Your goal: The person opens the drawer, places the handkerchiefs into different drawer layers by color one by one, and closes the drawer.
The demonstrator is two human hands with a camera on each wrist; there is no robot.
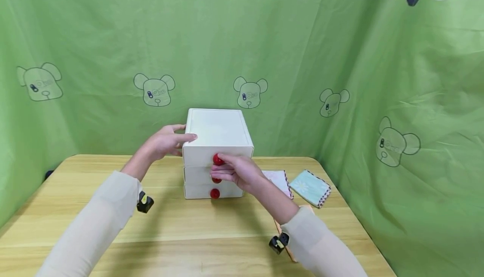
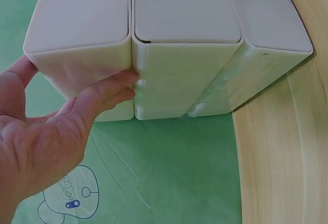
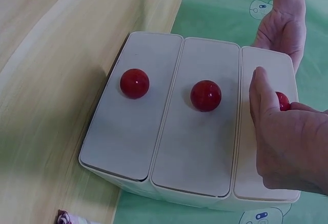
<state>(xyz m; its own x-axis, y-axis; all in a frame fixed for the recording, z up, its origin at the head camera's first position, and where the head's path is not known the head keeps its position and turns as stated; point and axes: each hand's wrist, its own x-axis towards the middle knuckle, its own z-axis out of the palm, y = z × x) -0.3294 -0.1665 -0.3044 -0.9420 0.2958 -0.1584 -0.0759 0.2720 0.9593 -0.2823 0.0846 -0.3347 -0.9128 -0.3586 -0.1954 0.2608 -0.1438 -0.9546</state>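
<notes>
A white three-drawer box (image 1: 216, 126) stands at the back of the table, its three drawer fronts flush. Each front carries a round red knob. My right hand (image 1: 245, 172) pinches the top knob (image 3: 283, 101) between thumb and fingers. Below it are the middle knob (image 3: 206, 96) and the bottom knob (image 1: 214, 193), both untouched. My left hand (image 1: 164, 143) rests on the box's left side, thumb over the top edge and fingers (image 2: 110, 88) extended along the side wall.
To the right of the box lie a white cloth (image 1: 276, 179) and a light blue cloth (image 1: 310, 186) with a checked edge. An orange item (image 1: 290, 249) shows partly beneath the right forearm. A green curtain (image 1: 204, 37) surrounds the wooden table (image 1: 170, 230).
</notes>
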